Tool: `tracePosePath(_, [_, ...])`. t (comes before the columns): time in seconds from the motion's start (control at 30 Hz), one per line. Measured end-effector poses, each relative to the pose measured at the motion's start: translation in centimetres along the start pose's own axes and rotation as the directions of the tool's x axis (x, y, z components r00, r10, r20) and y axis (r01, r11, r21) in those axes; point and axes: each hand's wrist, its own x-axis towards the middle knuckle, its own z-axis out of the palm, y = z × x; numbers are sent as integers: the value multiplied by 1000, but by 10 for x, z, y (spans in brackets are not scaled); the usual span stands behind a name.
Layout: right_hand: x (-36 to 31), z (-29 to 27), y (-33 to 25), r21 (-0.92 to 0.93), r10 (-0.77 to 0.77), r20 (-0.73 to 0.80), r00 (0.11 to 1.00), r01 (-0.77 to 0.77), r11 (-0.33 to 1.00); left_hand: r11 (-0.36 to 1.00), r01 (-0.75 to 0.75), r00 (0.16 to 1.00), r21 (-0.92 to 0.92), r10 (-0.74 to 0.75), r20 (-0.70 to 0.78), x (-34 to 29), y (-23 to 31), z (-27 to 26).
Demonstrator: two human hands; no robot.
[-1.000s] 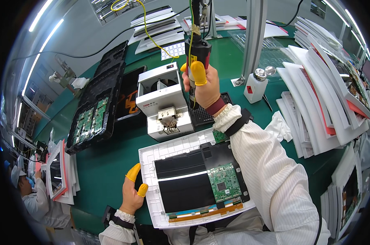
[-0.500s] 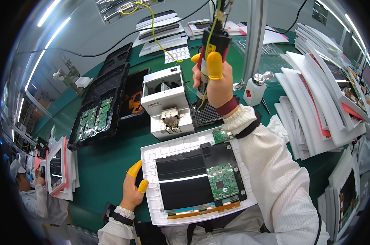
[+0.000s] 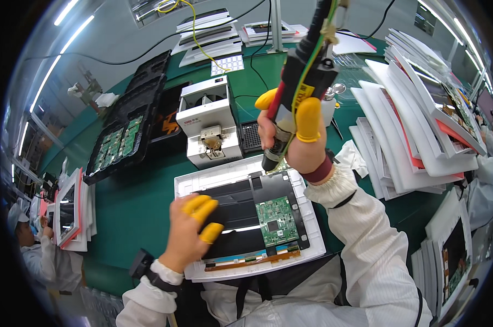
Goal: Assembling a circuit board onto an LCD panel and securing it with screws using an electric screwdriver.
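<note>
My right hand (image 3: 307,146) is wrapped round a black and red electric screwdriver (image 3: 294,90), yellow cots on its fingers. The screwdriver leans tip-down above the far right part of a white plastic housing (image 3: 315,231); its bit is hard to make out. In the housing lie a black panel (image 3: 230,248) and a green circuit board (image 3: 275,223) on a dark plate. A flat orange-brown strip (image 3: 252,261) runs along the near edge. My left hand (image 3: 187,231), also in yellow cots, is over the panel's left side with its fingers apart, nothing seen in it.
A white box-shaped screw feeder (image 3: 211,122) stands beyond the housing. To its left is a black tray (image 3: 94,173) with several green boards. Foam-separated panels (image 3: 404,131) are stacked at the right, near a white bottle (image 3: 327,111). A co-worker (image 3: 37,240) sits far left.
My right hand has brought the screwdriver down and nearer, over the housing. My left hand has moved from the housing's left edge onto the panel. The whole view has shifted slightly.
</note>
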Motion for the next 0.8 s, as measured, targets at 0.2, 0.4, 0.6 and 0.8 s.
tracePosePath(0.2, [3, 10, 28, 78, -1, -72, 997, 7, 997, 993, -89, 990, 77, 79, 120, 41, 65, 41])
tracePosePath(0.4, [5, 17, 37, 100, -42, -69, 997, 49, 994, 976, 43, 990, 216, -71, 123, 59, 73, 59])
tracePosePath(0.6, [7, 15, 37, 99, -15, -80, 997, 23, 995, 969, 63, 983, 240, -103, 155, 69, 79, 67])
tracePosePath(0.8, [7, 9, 37, 56, 22, 2, 1000, -22, 998, 982, 95, 985, 166, -117, 128, 71, 75, 72])
